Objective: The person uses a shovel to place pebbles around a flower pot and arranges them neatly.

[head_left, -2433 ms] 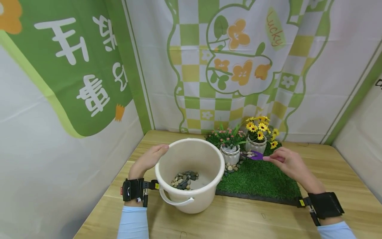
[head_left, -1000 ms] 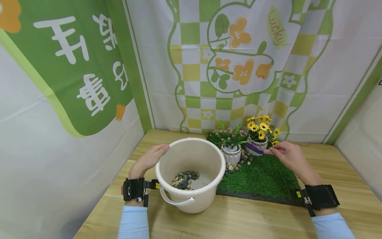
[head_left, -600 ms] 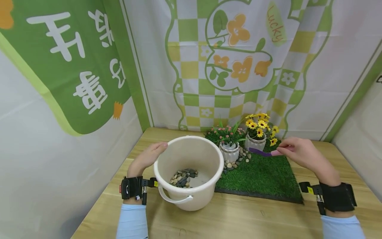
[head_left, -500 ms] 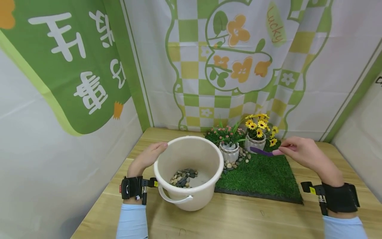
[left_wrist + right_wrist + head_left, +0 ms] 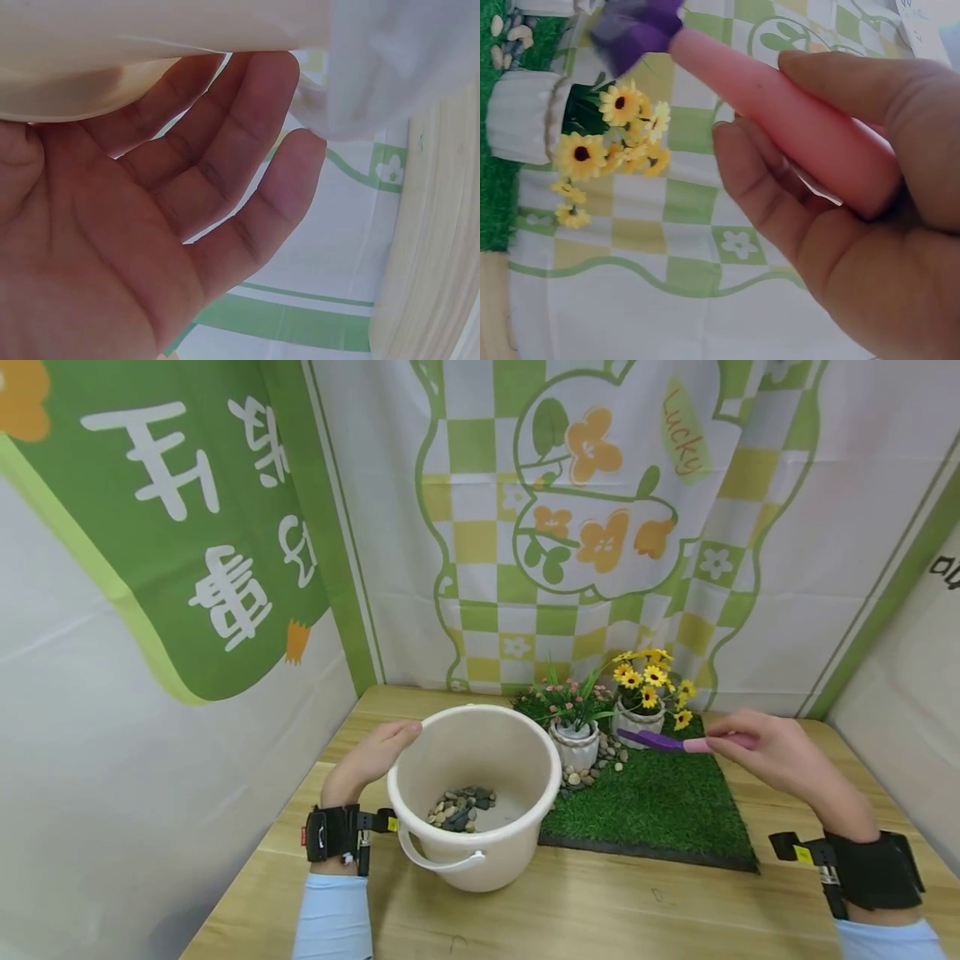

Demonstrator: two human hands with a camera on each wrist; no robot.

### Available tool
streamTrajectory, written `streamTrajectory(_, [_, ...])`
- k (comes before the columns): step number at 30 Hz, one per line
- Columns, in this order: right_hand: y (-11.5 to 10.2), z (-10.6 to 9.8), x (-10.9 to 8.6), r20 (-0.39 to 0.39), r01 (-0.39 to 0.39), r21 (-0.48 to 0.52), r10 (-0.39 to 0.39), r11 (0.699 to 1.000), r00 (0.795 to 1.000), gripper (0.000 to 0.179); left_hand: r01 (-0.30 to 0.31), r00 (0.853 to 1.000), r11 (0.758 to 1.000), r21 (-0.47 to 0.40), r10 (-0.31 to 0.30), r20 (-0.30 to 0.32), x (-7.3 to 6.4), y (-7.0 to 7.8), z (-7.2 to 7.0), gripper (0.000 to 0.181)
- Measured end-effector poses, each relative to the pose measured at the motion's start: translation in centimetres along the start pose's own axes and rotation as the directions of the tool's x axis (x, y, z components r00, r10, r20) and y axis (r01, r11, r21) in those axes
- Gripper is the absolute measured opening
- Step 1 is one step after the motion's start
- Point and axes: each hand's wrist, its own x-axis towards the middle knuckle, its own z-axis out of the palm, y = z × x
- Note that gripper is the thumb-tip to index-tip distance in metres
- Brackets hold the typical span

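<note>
My left hand (image 5: pixel 375 756) grips the rim of a cream bucket (image 5: pixel 551 777), its fingers bent against the outer wall in the left wrist view. Grey and tan pebbles (image 5: pixel 459 810) lie on the bucket's floor. Between thumb and fingers, my right hand (image 5: pixel 772 747) holds the pink handle (image 5: pixel 780 112) of a small trowel with a purple blade (image 5: pixel 656 742). That blade hovers over the turf, in front of a white pot (image 5: pixel 637 722) of yellow flowers. More pebbles (image 5: pixel 603 756) are scattered between this pot and a second white pot (image 5: pixel 576 750) with pink flowers.
A square of artificial turf (image 5: pixel 660 810) lies on the wooden table (image 5: pixel 600 902), right of the bucket and beneath both pots. The bucket's white handle (image 5: pixel 442 864) hangs at its front. A printed cloth (image 5: pixel 487 568) forms the back wall.
The trowel carried pebbles between the pots, then tilted there. Pebbles now lie by the yellow-flower pot, and my right hand has drawn back rightward with the trowel. My left hand stays put.
</note>
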Motion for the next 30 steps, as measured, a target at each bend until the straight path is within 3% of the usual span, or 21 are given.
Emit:
streamTrajectory(7, [0.3,0.2,-1.2,-0.044,0.011,0.021,-0.010,1.000,0.999,0.018,-0.038,0.999,0.999,0.004,0.038,0.009,0.3,0.1,-0.1,0.048])
streamTrajectory(18, [0.1,0.4,-1.5,-0.124,0.077,0.054,-0.070,0.996,0.990,0.018,-0.017,1.000,1.000,-0.016,0.018,0.008,0.1,0.0,-0.1,0.049])
streamTrajectory(24, [-1.3,0.2,-1.4,-0.204,0.180,0.081,-0.161,0.980,0.966,0.027,-0.020,1.000,0.999,-0.036,0.021,0.012,0.2,-0.1,0.0,0.049])
streamTrajectory(30, [-3.1,-1.1,-0.5,-0.214,0.302,0.077,-0.281,0.950,0.936,0.036,-0.009,1.000,1.000,-0.005,0.009,0.004,0.0,0.0,0.0,0.049])
